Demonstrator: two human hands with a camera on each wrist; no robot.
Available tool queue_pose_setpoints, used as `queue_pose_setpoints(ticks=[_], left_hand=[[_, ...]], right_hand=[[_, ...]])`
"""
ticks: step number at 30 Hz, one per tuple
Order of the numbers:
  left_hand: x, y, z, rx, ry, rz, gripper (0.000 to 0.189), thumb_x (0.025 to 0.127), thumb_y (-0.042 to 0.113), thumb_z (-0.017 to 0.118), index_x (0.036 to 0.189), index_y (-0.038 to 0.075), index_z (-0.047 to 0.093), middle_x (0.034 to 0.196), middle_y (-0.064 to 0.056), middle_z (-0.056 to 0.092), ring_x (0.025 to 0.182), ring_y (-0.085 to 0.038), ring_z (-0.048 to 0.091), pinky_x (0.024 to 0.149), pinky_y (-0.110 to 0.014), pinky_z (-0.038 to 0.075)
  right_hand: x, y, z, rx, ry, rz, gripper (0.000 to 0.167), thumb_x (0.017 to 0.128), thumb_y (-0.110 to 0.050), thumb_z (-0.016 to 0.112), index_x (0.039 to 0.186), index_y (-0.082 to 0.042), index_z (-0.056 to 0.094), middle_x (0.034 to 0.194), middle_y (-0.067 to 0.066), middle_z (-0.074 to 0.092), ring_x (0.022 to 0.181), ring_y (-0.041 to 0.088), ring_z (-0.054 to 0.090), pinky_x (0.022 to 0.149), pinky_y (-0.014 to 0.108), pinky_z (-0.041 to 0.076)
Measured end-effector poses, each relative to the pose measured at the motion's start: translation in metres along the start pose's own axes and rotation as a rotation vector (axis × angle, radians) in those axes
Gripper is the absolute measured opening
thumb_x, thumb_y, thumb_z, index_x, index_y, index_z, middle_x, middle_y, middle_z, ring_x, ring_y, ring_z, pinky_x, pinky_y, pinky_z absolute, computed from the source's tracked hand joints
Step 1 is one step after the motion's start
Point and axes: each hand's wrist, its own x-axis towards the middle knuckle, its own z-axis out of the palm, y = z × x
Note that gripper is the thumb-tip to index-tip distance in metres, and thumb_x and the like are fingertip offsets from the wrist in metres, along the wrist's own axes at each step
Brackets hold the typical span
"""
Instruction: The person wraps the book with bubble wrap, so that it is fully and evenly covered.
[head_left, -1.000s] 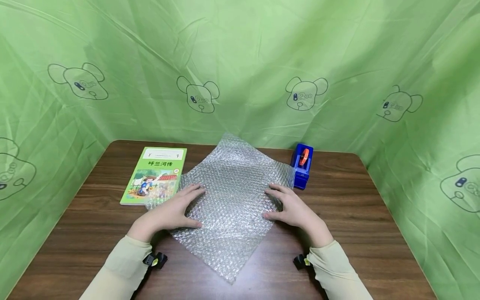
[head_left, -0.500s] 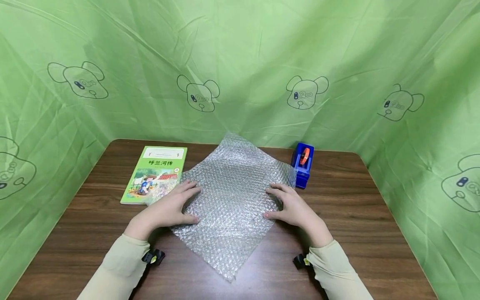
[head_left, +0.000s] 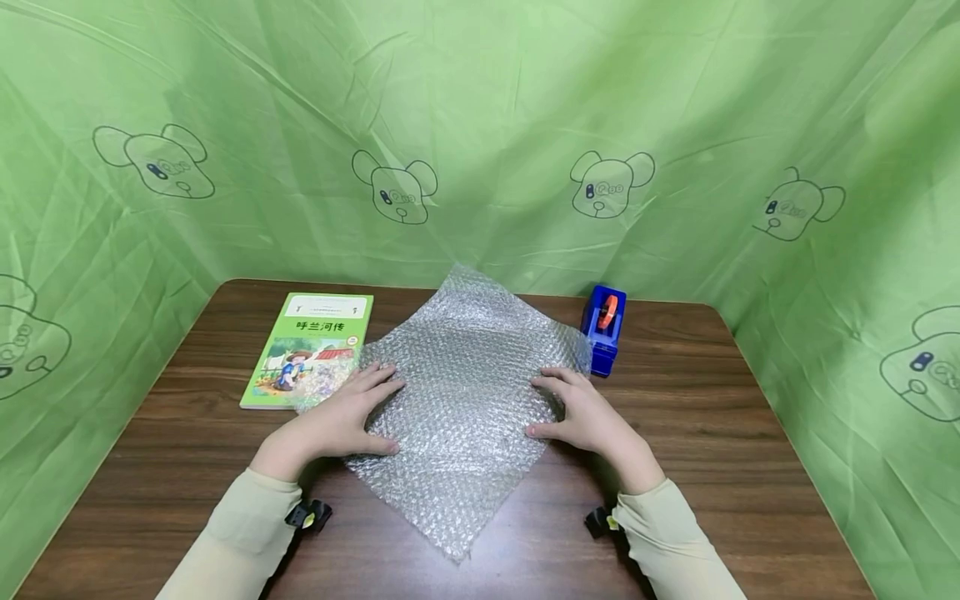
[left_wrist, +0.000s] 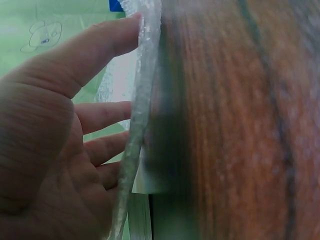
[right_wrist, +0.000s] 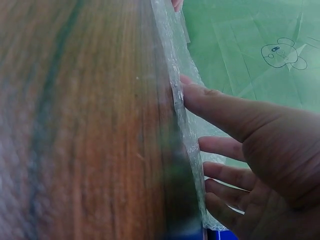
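A sheet of clear bubble wrap [head_left: 465,400] lies cornerwise on the table, one corner toward the person. On its left part rests my left hand [head_left: 348,417], fingers spread and fingertips on the sheet. My right hand [head_left: 585,412] touches the right part in the same way, thumb apart from the fingers. Both wrist views show the fingertips right at the surface of the thin bubble wrap [left_wrist: 137,120], with the palms raised above it. Neither hand grips anything. The sheet's left corner overlaps a green book [head_left: 322,325]; its right corner reaches a blue tape dispenser [head_left: 603,333].
The dispenser carries an orange roll [head_left: 608,312]. Beneath everything is a dark wood-grain table [head_left: 705,467]. Green cloth [head_left: 495,108] printed with bear-like heads hangs round its back and sides.
My left hand has shifted slightly left and toward me on the bubble wrap. The right hand stays nearly in place, and the book and tape dispenser stand as before.
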Motion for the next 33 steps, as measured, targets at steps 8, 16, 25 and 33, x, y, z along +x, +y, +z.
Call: queue_pose_setpoints(ticks=[8, 16, 25, 33], left_hand=[[-0.0013, -0.0016, 0.0014, 0.018, 0.006, 0.019, 0.100, 0.085, 0.046, 0.091, 0.162, -0.001, 0.048, 0.172, -0.030, 0.034, 0.160, -0.057, 0.022, 0.128, -0.073, 0.016], [-0.0021, -0.0008, -0.0001, 0.009, 0.010, 0.008, 0.099, 0.084, 0.047, 0.093, 0.161, 0.000, 0.050, 0.171, -0.029, 0.036, 0.159, -0.057, 0.025, 0.128, -0.073, 0.018], [-0.0023, -0.0022, 0.0002, 0.013, 0.008, -0.008, 0.100, 0.084, 0.047, 0.093, 0.162, 0.002, 0.050, 0.172, -0.027, 0.036, 0.160, -0.055, 0.024, 0.128, -0.073, 0.018], [-0.0014, -0.0047, 0.0003, -0.002, 0.001, -0.013, 0.101, 0.084, 0.049, 0.093, 0.163, 0.004, 0.049, 0.174, -0.025, 0.034, 0.161, -0.054, 0.023, 0.128, -0.073, 0.016]], right_hand=[[0.0000, 0.0010, 0.0006, -0.006, 0.001, -0.001, 0.084, 0.086, -0.045, 0.094, 0.152, -0.004, 0.063, 0.162, 0.022, 0.051, 0.153, 0.050, 0.042, 0.129, 0.070, 0.021], [-0.0005, -0.0005, -0.0015, 0.000, 0.004, -0.010, 0.084, 0.085, -0.045, 0.095, 0.152, -0.004, 0.063, 0.161, 0.022, 0.052, 0.152, 0.050, 0.042, 0.129, 0.069, 0.022], [0.0008, -0.0012, -0.0011, 0.012, 0.015, 0.009, 0.089, 0.083, -0.044, 0.097, 0.154, -0.005, 0.061, 0.162, 0.023, 0.051, 0.153, 0.051, 0.038, 0.126, 0.072, 0.028], [-0.0006, -0.0001, -0.0025, 0.013, -0.026, -0.017, 0.085, 0.089, -0.043, 0.092, 0.157, -0.006, 0.059, 0.168, 0.024, 0.044, 0.156, 0.054, 0.031, 0.125, 0.075, 0.024]])
